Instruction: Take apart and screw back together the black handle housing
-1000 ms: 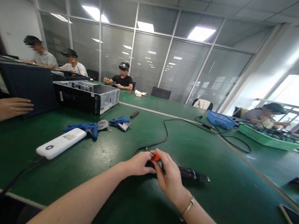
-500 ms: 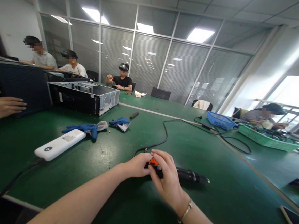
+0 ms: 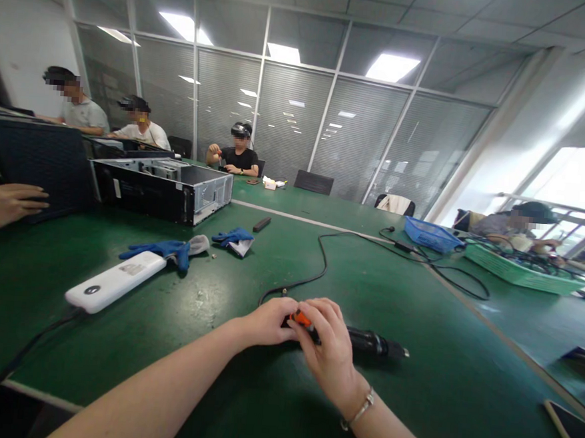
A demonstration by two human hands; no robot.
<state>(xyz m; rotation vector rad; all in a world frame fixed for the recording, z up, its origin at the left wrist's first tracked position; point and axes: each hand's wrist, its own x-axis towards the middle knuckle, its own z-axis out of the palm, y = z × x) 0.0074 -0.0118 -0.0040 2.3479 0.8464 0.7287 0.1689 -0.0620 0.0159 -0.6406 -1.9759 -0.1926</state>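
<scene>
A black corded electric screwdriver (image 3: 371, 342) lies low over the green table, its metal tip pointing right. My left hand (image 3: 271, 321) is closed around its rear end, near where the cable (image 3: 312, 284) comes out. My right hand (image 3: 328, 345), with a bracelet on the wrist, is closed with its fingertips on a small orange-and-black piece (image 3: 301, 318) right by the left thumb. Most of that piece is hidden by the fingers, so its kind cannot be made out.
A white power strip (image 3: 115, 283), blue-grey gloves (image 3: 170, 252) and an open computer case (image 3: 159, 193) lie to the left, where another person's hand (image 3: 10, 206) touches a black panel (image 3: 40, 165). Blue (image 3: 431, 235) and green (image 3: 524, 272) baskets stand right; a phone (image 3: 571, 432) lies front right.
The orange piece has turned slightly between my fingers and shows as a more slanted shape. Both hands stay in nearly the same place on the screwdriver.
</scene>
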